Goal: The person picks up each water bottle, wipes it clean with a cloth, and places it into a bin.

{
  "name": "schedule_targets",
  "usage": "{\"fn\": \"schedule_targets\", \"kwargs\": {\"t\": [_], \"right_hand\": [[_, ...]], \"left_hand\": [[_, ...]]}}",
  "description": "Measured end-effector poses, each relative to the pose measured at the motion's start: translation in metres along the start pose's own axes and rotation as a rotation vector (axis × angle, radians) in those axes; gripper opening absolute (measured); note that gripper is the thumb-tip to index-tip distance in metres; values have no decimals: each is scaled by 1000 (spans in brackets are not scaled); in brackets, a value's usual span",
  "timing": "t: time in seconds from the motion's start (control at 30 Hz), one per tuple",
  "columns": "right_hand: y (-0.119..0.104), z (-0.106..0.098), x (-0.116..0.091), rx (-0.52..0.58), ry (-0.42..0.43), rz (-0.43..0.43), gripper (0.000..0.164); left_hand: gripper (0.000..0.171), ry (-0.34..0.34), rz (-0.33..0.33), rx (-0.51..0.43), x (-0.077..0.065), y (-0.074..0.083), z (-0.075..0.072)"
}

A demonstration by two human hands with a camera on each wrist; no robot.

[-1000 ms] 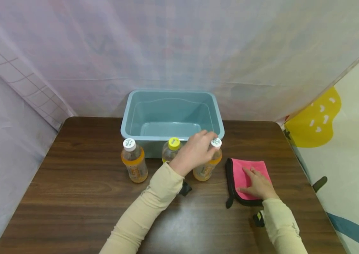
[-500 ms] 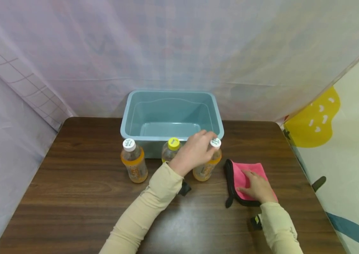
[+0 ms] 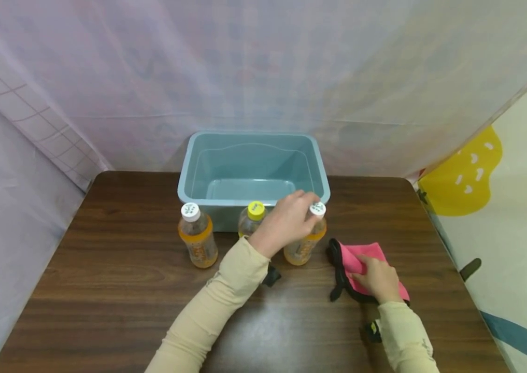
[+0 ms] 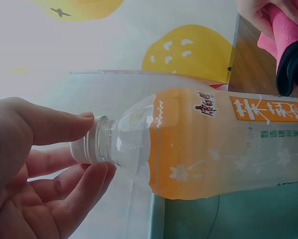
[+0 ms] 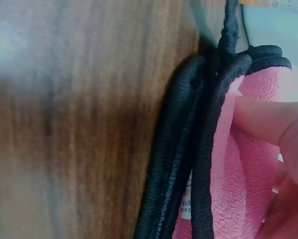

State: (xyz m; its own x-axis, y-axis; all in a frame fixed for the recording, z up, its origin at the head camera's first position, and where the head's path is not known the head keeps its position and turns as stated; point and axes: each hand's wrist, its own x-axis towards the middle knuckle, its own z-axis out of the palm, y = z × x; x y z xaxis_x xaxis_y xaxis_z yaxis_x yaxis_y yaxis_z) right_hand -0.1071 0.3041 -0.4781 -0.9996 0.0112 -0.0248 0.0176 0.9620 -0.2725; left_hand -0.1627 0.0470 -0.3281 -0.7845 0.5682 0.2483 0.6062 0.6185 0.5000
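My left hand (image 3: pixel 286 224) pinches the white cap (image 4: pixel 85 144) of the right-hand plastic bottle (image 3: pixel 301 247), which stands upright in front of the basin. In the left wrist view, thumb and fingers sit around the cap, and the orange-labelled body (image 4: pixel 199 144) extends to the right. My right hand (image 3: pixel 377 278) grips a pink cloth (image 3: pixel 366 252) with black edging, bunching it up between thumb and fingers. Close up in the right wrist view, the cloth (image 5: pixel 243 174) is folded under the thumb, its black edges side by side and a small white tag showing between them.
A blue-grey plastic basin (image 3: pixel 254 202) stands at the back of the wooden table (image 3: pixel 118 290). Before it are another white-capped bottle (image 3: pixel 198 241) at left and a yellow-capped bottle (image 3: pixel 250 220), partly hidden by my left hand. A patterned curtain (image 3: pixel 254 67) hangs behind.
My right hand, first lying spread on the flat cloth, has drawn its fingers together and bunched the cloth, sliding slightly toward me. My left hand has stayed at the bottle cap.
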Motion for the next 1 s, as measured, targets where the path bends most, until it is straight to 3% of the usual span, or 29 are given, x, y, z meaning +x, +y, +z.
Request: {"fn": "schedule_targets", "kwargs": {"t": [0.33, 0.7, 0.9, 1.0], "right_hand": [[3, 14, -10, 18, 196, -28, 32], [3, 13, -11, 14, 228, 8, 24], [1, 1, -13, 83, 246, 59, 25], [-4, -8, -12, 118, 298, 54, 23]], "left_hand": [[30, -4, -2, 12, 0, 1, 0], [30, -6, 0, 9, 0, 1, 0], [29, -6, 4, 8, 0, 1, -1], [29, -11, -2, 6, -1, 1, -1]]}}
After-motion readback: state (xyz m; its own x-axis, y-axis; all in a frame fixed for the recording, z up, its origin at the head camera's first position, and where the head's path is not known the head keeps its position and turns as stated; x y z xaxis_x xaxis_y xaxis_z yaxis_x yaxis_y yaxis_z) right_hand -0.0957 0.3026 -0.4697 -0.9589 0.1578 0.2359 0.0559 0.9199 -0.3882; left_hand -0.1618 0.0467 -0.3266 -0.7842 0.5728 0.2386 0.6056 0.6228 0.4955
